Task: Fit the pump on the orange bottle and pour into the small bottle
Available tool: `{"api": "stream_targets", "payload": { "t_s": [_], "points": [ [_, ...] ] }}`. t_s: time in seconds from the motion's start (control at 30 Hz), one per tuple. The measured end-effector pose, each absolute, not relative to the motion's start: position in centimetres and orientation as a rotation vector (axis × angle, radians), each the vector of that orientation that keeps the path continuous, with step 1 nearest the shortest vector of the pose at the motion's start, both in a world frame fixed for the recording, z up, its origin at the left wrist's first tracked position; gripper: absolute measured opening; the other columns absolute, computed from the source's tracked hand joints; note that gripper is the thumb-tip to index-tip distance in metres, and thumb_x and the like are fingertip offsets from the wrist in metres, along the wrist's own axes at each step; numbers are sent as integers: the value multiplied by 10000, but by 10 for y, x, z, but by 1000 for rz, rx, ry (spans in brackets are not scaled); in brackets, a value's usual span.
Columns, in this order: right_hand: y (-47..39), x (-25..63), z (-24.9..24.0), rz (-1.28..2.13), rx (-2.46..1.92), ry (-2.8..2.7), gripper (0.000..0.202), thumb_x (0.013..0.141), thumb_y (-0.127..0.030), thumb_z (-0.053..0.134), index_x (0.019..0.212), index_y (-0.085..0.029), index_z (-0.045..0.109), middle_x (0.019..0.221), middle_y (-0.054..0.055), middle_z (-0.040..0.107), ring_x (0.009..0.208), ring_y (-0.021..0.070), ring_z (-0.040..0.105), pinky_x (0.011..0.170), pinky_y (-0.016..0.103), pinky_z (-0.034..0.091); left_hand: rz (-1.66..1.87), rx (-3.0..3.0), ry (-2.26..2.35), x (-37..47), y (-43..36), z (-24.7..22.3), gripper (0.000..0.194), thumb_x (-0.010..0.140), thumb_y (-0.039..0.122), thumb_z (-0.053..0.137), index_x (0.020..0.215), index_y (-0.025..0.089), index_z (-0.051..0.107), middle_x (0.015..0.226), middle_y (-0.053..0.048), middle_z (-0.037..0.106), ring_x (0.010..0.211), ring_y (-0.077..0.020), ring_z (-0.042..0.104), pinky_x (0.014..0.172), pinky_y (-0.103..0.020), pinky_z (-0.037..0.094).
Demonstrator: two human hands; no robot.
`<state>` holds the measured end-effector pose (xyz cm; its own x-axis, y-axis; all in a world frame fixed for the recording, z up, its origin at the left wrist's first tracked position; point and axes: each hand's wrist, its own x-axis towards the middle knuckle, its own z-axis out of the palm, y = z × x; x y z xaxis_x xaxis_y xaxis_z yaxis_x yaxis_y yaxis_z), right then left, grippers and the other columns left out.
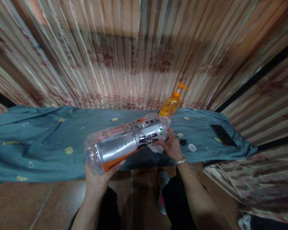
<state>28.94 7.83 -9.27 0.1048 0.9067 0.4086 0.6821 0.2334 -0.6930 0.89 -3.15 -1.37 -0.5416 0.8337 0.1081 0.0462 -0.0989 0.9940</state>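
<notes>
A large clear plastic bottle (120, 143) with a silver, orange and black label lies tilted across both my hands, above the cloth. My left hand (98, 179) is wrapped round its wide base from below. Near the narrower end, my right hand (170, 145) grips the bottle by its shoulder, a silver bangle on the wrist. Behind that end stands a pump bottle (171, 105) of orange-yellow liquid with an orange pump. Something white, like a tissue (156, 148), shows beneath the bottle beside my right fingers.
A teal patterned cloth (50, 137) covers the narrow table. Right of my right hand lie a small black object (183, 141) and a white disc (192, 147), with a dark phone (223, 135) farther right. Pleated curtains (124, 64) hang behind; dark poles (259, 76) slant at the right.
</notes>
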Motion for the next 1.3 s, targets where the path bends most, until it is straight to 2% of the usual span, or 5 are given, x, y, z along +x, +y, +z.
{"api": "stream_targets", "payload": {
  "t_s": [0.37,0.5,0.7,1.0,1.3],
  "points": [
    [77,289,-92,320,-1535,-1638,632,850,-668,696,1255,-191,601,838,56,769,690,263,717,638,362,571,1721,986,1550,8,-28,-17,687,452,476,1060,952,210,670,1002,-44,714,1056,-334,732,1113,-600,569],
    [77,289,-92,323,-1523,-1643,650,858,-687,684,1261,-185,601,885,86,782,722,278,730,638,375,578,1701,981,1565,7,-29,-19,711,463,493,1055,997,208,682,1027,-52,717,1106,-348,732,1124,-598,569],
    [77,289,-92,330,-1507,-1636,598,851,-662,706,1230,-211,604,935,80,800,759,272,743,683,374,598,1724,1007,1584,7,-29,-21,724,451,539,1056,1001,219,711,1050,-54,740,1067,-327,743,1091,-579,602],
    [77,289,-91,318,-1521,-1648,601,848,-613,732,1256,-193,596,901,74,785,749,273,739,676,373,598,1721,1017,1571,9,-31,-14,636,477,467,1043,964,213,724,1020,-56,750,1026,-322,745,1027,-561,637],
    [78,289,-91,302,-1519,-1661,650,866,-673,696,1284,-189,586,899,85,785,734,277,737,679,393,603,1748,997,1532,11,-32,-11,588,495,359,1029,965,232,699,1044,-51,760,1076,-351,742,1092,-593,594]
  ]
}}
